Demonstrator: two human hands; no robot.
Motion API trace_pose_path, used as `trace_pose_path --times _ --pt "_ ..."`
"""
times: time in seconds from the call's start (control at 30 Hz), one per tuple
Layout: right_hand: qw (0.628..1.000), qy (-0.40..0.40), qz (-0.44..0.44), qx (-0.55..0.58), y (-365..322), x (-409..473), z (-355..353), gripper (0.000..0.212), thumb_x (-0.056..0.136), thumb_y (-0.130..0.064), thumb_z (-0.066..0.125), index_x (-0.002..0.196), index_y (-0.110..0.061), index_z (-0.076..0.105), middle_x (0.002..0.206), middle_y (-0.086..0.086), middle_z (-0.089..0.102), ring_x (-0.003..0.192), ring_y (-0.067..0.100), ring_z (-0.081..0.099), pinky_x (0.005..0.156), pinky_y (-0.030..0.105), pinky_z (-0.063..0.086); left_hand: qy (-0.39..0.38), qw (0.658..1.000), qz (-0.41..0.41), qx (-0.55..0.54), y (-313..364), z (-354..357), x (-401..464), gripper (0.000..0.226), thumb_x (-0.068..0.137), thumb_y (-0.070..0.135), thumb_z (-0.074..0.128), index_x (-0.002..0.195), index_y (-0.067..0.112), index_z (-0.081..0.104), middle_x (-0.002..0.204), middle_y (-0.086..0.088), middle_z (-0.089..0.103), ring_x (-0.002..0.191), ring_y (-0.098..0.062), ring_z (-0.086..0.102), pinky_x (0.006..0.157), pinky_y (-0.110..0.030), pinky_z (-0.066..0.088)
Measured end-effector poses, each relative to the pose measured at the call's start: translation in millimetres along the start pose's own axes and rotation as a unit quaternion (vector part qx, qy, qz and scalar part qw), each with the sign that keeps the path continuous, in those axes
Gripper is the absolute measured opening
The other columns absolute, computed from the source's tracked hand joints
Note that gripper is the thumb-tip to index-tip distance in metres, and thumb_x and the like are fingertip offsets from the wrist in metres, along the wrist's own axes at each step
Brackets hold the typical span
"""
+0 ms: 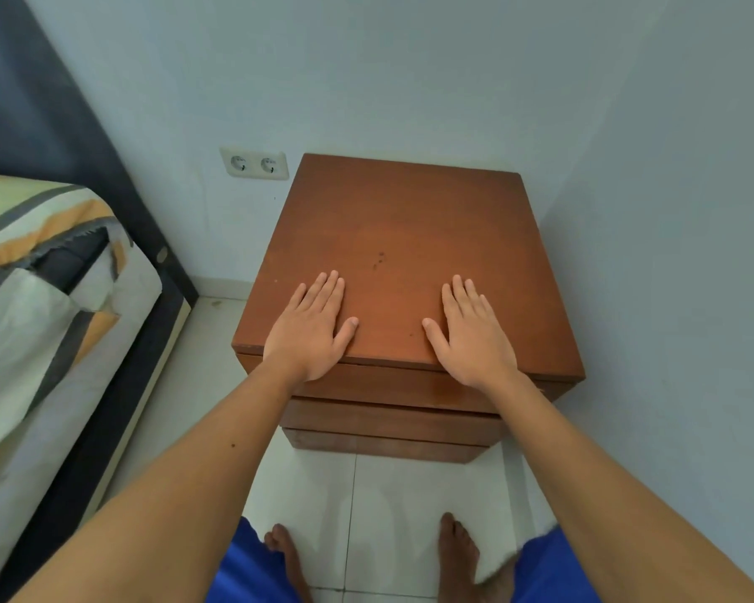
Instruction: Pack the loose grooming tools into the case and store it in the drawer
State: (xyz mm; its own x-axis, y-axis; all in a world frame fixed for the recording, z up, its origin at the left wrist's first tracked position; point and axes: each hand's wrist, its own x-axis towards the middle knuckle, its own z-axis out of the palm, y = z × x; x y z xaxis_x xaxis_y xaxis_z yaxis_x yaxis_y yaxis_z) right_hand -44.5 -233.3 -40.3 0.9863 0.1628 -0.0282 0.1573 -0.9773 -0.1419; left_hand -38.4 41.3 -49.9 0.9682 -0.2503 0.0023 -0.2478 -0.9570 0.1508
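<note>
A brown wooden nightstand (401,237) stands in the room's corner, its top bare. My left hand (312,326) lies flat, palm down, on the front left of the top, holding nothing. My right hand (475,332) lies flat the same way on the front right. Below the top, the drawer fronts (388,420) sit pushed in, one above another. No case and no grooming tools are in view.
A bed (40,306) with a striped cover and dark headboard fills the left side. A double wall socket (255,164) is left of the nightstand. Pale walls close in behind and at right. My bare feet stand on white floor tiles (366,515).
</note>
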Motion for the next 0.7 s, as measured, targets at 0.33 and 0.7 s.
trace_pose_path --times 0.33,0.7 --pt "1.000 0.007 0.006 0.006 -1 -1 1 0.077 0.107 -0.060 0.012 0.167 -0.012 0.010 0.176 0.008 0.001 0.163 0.022 -0.004 0.132 0.040 0.002 0.012 1.000 0.008 0.012 -2 5 0 0.078 0.106 0.062 0.002 0.170 0.017 0.002 0.179 0.000 0.000 0.165 -0.014 -0.005 0.134 -0.038 -0.001" --pt "0.990 0.068 -0.062 0.104 4 -85 20 0.063 0.106 -0.054 0.037 0.164 -0.029 0.028 0.174 -0.014 0.000 0.159 0.004 -0.015 0.127 0.022 -0.007 0.164 0.984 -0.005 -0.072 20 24 -56 0.057 0.111 0.044 0.032 0.160 0.018 0.045 0.170 0.002 0.038 0.161 -0.006 0.012 0.133 -0.032 0.003"
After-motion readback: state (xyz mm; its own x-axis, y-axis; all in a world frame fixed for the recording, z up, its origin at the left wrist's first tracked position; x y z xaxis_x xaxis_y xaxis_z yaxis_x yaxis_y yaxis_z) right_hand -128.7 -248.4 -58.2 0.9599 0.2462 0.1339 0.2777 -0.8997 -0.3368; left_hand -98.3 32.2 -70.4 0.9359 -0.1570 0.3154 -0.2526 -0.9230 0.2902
